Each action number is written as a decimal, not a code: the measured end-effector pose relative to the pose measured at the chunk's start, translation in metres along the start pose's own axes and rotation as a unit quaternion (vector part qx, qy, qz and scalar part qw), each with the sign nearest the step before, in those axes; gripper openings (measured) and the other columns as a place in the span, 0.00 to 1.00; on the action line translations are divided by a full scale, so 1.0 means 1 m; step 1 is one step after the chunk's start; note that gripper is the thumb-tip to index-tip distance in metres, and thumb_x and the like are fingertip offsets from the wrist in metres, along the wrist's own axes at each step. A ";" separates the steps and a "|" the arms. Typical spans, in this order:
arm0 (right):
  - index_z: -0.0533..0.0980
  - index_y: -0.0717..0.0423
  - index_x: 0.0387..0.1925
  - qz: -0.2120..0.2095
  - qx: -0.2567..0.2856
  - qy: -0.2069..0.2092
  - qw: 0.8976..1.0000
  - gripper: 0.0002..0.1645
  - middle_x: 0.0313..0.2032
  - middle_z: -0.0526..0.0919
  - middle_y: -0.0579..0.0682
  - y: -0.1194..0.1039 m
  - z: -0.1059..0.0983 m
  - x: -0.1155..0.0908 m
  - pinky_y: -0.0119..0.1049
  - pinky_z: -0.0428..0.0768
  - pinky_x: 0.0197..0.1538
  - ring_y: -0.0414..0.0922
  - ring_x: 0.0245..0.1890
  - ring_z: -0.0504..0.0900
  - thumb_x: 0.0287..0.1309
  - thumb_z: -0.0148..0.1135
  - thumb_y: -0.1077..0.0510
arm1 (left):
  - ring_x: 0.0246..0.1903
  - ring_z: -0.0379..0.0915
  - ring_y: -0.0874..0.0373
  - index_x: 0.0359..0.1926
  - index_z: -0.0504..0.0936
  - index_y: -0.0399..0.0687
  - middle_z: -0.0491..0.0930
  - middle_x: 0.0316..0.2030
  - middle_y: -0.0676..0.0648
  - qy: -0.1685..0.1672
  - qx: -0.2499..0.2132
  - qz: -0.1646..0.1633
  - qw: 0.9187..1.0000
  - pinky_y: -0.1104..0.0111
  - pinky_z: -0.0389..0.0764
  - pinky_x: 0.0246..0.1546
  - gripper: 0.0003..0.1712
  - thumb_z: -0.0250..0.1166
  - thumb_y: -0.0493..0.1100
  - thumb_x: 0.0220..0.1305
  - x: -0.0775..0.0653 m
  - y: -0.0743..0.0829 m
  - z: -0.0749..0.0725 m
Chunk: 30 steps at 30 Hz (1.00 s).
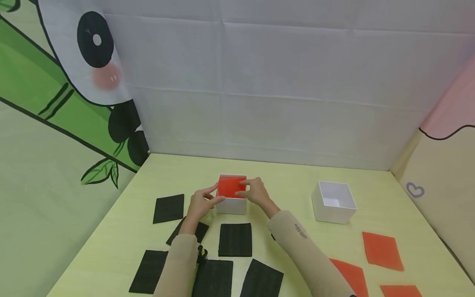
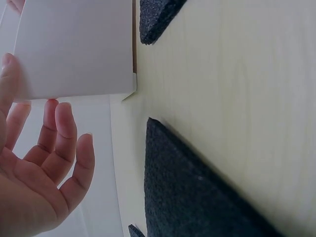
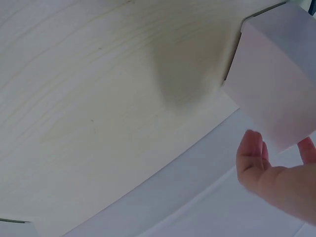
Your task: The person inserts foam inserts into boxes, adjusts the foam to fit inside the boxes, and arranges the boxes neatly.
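A red square sheet (image 1: 229,187) lies in the mouth of a white open-topped box (image 1: 231,207) near the back middle of the table. My left hand (image 1: 200,202) holds the box's left front corner; in the left wrist view the thumb lies on its front wall near the rim and the other fingers bend loosely by its side wall. My right hand (image 1: 257,192) reaches over the right rim, thumb and index finger at the sheet's right edge. Only part of the right hand (image 3: 276,177) shows beside the box (image 3: 276,94) in the right wrist view, with its thumb hidden.
A second white box (image 1: 332,210) stands to the right. Several black foam squares (image 1: 235,240) lie in front and to the left, some partly under my left arm. More red squares (image 1: 383,251) lie at the front right. A white cloth wall (image 1: 274,82) closes off the back.
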State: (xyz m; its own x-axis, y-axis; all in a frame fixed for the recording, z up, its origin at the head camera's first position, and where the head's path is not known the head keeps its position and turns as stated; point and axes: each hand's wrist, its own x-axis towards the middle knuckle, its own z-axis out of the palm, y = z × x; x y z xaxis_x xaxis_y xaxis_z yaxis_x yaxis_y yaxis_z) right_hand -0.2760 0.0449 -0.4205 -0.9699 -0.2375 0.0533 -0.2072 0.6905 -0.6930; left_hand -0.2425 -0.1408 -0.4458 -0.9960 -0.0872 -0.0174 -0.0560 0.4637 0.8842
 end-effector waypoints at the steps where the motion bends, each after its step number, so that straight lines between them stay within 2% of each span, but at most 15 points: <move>1: 0.76 0.58 0.49 -0.009 -0.009 0.013 1.000 0.25 0.42 0.72 0.57 -0.001 -0.001 -0.001 0.39 0.72 0.38 0.50 0.42 0.67 0.49 0.66 0.54 | 0.22 0.69 0.54 0.59 0.71 0.52 0.75 0.28 0.45 0.001 0.000 0.000 1.000 0.70 0.66 0.20 0.36 0.69 0.53 0.46 0.000 0.000 0.000; 4: 0.76 0.58 0.50 -0.056 -0.025 0.063 0.996 0.24 0.42 0.73 0.57 -0.005 -0.002 -0.001 0.41 0.72 0.40 0.50 0.43 0.69 0.51 0.63 0.52 | 0.22 0.70 0.54 0.58 0.71 0.51 0.75 0.28 0.45 0.002 0.001 -0.001 1.000 0.70 0.67 0.20 0.35 0.69 0.51 0.47 0.001 0.001 0.000; 7: 0.73 0.61 0.52 -0.110 0.008 0.080 0.991 0.23 0.43 0.75 0.56 -0.009 -0.003 0.001 0.42 0.72 0.45 0.50 0.44 0.71 0.57 0.58 0.54 | 0.22 0.70 0.54 0.58 0.71 0.51 0.75 0.29 0.45 0.002 0.001 -0.003 1.000 0.70 0.68 0.21 0.35 0.69 0.51 0.47 0.001 0.001 0.000; 9: 0.70 0.62 0.53 -0.136 0.034 0.053 0.989 0.20 0.44 0.76 0.56 -0.011 -0.003 0.002 0.41 0.73 0.45 0.49 0.44 0.72 0.60 0.53 0.58 | 0.22 0.70 0.55 0.58 0.71 0.50 0.75 0.28 0.45 0.001 0.002 -0.001 1.000 0.69 0.68 0.21 0.35 0.69 0.51 0.47 0.001 0.002 0.000; 11: 0.69 0.62 0.54 -0.145 0.051 0.008 0.988 0.19 0.46 0.76 0.55 -0.011 -0.002 0.002 0.39 0.73 0.45 0.48 0.43 0.73 0.62 0.47 0.61 | 0.21 0.69 0.55 0.58 0.71 0.50 0.75 0.28 0.45 0.001 0.002 0.000 1.000 0.69 0.67 0.21 0.36 0.69 0.51 0.47 0.001 0.002 0.000; 14: 0.67 0.61 0.54 -0.151 0.040 -0.051 0.986 0.19 0.49 0.74 0.54 -0.010 0.000 0.002 0.38 0.72 0.47 0.48 0.45 0.73 0.63 0.43 0.65 | 0.21 0.69 0.56 0.58 0.71 0.50 0.75 0.27 0.46 0.002 0.002 0.002 1.000 0.70 0.67 0.21 0.36 0.69 0.52 0.47 0.001 0.001 0.000; 16: 0.65 0.60 0.56 -0.151 0.027 -0.074 0.985 0.19 0.51 0.73 0.54 -0.010 0.002 0.002 0.38 0.71 0.49 0.48 0.47 0.72 0.63 0.43 0.65 | 0.21 0.69 0.56 0.58 0.71 0.50 0.75 0.27 0.46 0.003 0.001 0.005 1.000 0.70 0.68 0.21 0.35 0.69 0.51 0.47 0.001 0.000 0.001; 20: 0.63 0.60 0.57 -0.152 0.002 -0.094 0.984 0.21 0.53 0.72 0.54 -0.011 0.002 0.003 0.39 0.70 0.50 0.48 0.49 0.71 0.63 0.44 0.64 | 0.20 0.69 0.56 0.58 0.71 0.51 0.75 0.26 0.46 0.004 -0.003 0.009 1.000 0.69 0.67 0.20 0.35 0.69 0.52 0.46 0.001 -0.001 0.001; 23: 0.61 0.61 0.58 -0.148 -0.030 -0.108 0.983 0.21 0.51 0.73 0.54 -0.012 0.001 0.005 0.39 0.71 0.49 0.47 0.45 0.72 0.63 0.44 0.63 | 0.20 0.69 0.56 0.58 0.71 0.51 0.75 0.26 0.46 0.002 -0.006 0.012 1.000 0.69 0.67 0.20 0.36 0.69 0.52 0.46 0.001 -0.001 0.000; 30: 0.62 0.60 0.54 -0.166 -0.109 -0.123 0.972 0.20 0.33 0.73 0.48 -0.015 0.002 0.010 0.36 0.71 0.38 0.44 0.32 0.70 0.60 0.43 0.60 | 0.19 0.69 0.56 0.57 0.72 0.51 0.75 0.25 0.46 0.002 -0.007 0.017 1.000 0.69 0.66 0.20 0.35 0.70 0.51 0.46 0.000 0.000 -0.001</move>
State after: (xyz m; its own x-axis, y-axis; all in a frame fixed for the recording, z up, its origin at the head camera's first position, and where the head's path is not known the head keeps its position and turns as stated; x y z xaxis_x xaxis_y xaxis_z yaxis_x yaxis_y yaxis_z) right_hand -0.2823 0.0311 -0.4113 -0.7911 -0.6091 0.0559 -0.5514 0.6707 -0.4960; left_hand -0.2423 -0.1419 -0.4448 -0.9970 -0.0758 0.0142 -0.0218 0.4543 0.8906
